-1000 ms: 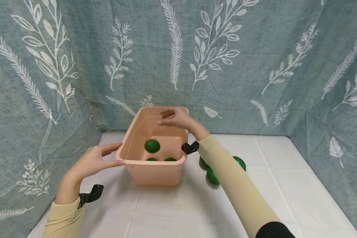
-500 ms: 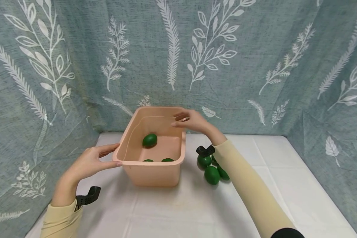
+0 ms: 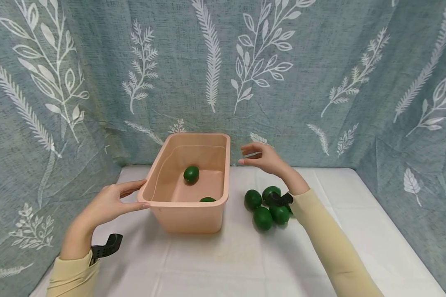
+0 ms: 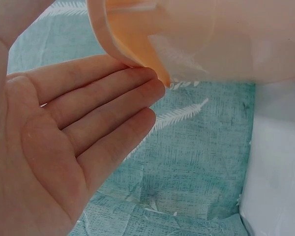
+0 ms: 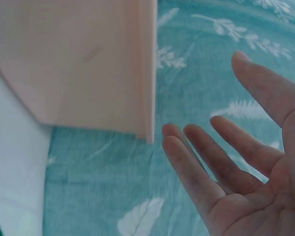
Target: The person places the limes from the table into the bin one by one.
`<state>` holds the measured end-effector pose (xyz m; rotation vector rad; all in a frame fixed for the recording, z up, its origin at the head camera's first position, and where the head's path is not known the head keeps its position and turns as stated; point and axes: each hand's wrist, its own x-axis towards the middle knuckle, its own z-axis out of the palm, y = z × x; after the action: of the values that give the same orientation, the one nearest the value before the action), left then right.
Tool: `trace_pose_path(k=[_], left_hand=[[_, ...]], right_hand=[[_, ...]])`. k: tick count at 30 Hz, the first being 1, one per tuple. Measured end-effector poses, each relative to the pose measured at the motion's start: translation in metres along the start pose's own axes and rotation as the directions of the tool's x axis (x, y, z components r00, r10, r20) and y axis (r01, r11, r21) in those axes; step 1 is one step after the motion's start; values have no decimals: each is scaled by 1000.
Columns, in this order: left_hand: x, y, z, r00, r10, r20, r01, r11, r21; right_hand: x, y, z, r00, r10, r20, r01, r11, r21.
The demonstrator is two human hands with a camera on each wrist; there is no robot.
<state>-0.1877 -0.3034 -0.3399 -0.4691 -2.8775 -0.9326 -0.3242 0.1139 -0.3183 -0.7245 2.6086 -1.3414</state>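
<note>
A peach-coloured plastic bin (image 3: pixel 186 216) stands at the left of the white table. My left hand (image 3: pixel 109 204) touches its left rim near the front corner; in the left wrist view the fingers (image 4: pixel 103 105) lie straight against the rim. Inside the bin rests a dark green, egg-shaped fruit (image 3: pixel 191 174), and another green fruit (image 3: pixel 207 199) shows partly over the front rim. To the right of the bin, my right hand (image 3: pixel 265 159) hovers with loosely bent fingers and holds nothing. Below it, several green fruits (image 3: pixel 262 218) sit clustered on the table.
A teal curtain (image 3: pixel 186 74) with white leaf prints encloses the back and both sides of the table (image 3: pixel 200 264). The right wrist's black camera mount (image 3: pixel 280 199) overlaps part of the fruit cluster in the head view.
My right hand has moved from above the bin out to the right, past its rim. The fruit inside has shifted about. My left hand stays at the rim.
</note>
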Motion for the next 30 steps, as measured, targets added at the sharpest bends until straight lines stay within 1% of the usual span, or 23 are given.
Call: trace_pose_path(k=[6,15,22,25,30], left_hand=[[-2,3,-2,1000,-4,6,4,1000,-6],[0,2,0,1000,-10,7,10,1000,2],[0,2,0,1000,-17,17,17,1000,-1],[0,2,0,1000,-19,17,19,1000,-5],[0,3,0,1000,-16,13,16,1000,-2]], right_hand=[[-19,25,-10,999,28,-36,-28,1000,4],[-52,62,-24,991,107,-78,-107,994,6],[-77,99,-26,977,181,-117,-188,981,-50],[-87,114,-27,972,198,-127,-208,975,-72],[-101,134,-26,964,222,-145,-235,969,-74]])
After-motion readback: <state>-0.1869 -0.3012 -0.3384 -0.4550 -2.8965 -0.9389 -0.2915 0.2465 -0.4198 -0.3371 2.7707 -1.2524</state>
